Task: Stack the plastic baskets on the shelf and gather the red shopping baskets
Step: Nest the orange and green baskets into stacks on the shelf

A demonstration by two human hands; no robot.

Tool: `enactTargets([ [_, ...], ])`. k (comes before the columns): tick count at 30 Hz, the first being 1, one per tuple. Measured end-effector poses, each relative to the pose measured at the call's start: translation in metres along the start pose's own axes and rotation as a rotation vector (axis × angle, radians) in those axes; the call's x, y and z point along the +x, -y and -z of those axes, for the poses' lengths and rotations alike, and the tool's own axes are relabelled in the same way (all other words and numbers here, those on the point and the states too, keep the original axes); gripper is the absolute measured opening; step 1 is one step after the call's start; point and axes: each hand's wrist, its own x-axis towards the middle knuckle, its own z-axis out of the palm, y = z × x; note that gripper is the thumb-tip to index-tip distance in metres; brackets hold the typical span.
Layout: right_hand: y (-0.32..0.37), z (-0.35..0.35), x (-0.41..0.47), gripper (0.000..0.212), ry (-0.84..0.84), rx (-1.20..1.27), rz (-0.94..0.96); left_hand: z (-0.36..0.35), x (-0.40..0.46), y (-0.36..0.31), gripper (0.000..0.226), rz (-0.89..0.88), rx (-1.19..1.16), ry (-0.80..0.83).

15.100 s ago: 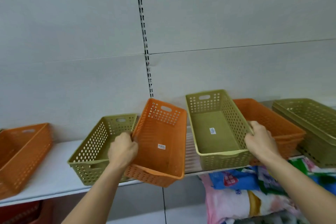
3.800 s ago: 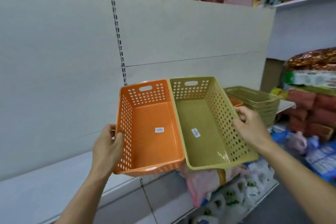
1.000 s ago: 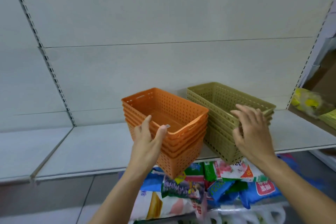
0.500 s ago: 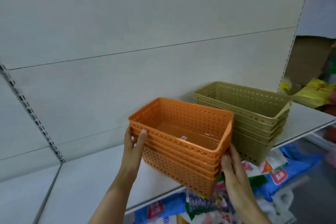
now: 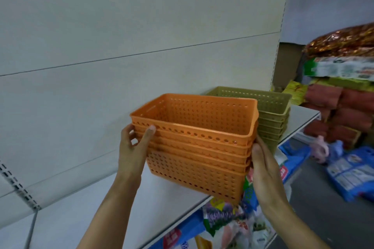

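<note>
A stack of several nested orange perforated baskets [image 5: 194,147] sits at the front edge of the white shelf [image 5: 85,204]. My left hand [image 5: 134,145] grips the stack's left end, thumb on the front rim and fingers curled round the side. My right hand [image 5: 263,166] presses its flat palm and straight fingers against the stack's right end. Right behind stands a stack of several olive-green baskets [image 5: 271,115], touching or nearly touching the orange stack. No red shopping baskets are in view.
A grey back panel [image 5: 121,36] rises behind the shelf. Packaged goods [image 5: 222,226] lie below the shelf edge. At the right stand piled bags and red packs [image 5: 342,107], and blue bags [image 5: 348,170] lie on the floor.
Both hands moved onto the ends of the orange stack a second ago, and the right hand left the green stack. The orange stack now sits closer to the green one.
</note>
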Motion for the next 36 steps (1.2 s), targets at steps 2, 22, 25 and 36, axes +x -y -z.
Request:
enactTargets([
  [2, 0.021, 0.002, 0.008, 0.037, -0.026, -0.023, 0.070, -0.002, 0.008, -0.022, 0.070, -0.043, 0.002, -0.004],
  [22, 0.091, 0.092, 0.185, 0.041, -0.150, -0.168, 0.392, -0.187, 0.131, -0.123, 0.063, -0.175, -0.191, 0.327],
  [25, 0.062, 0.102, 0.197, 0.048, -0.094, -0.176, 0.334, -0.200, 0.142, -0.100, 0.060, -0.123, -0.180, 0.330],
  [36, 0.011, 0.103, 0.194, 0.029, -0.048, -0.160, 0.204, -0.204, 0.148, -0.047, 0.064, -0.038, -0.046, 0.369],
])
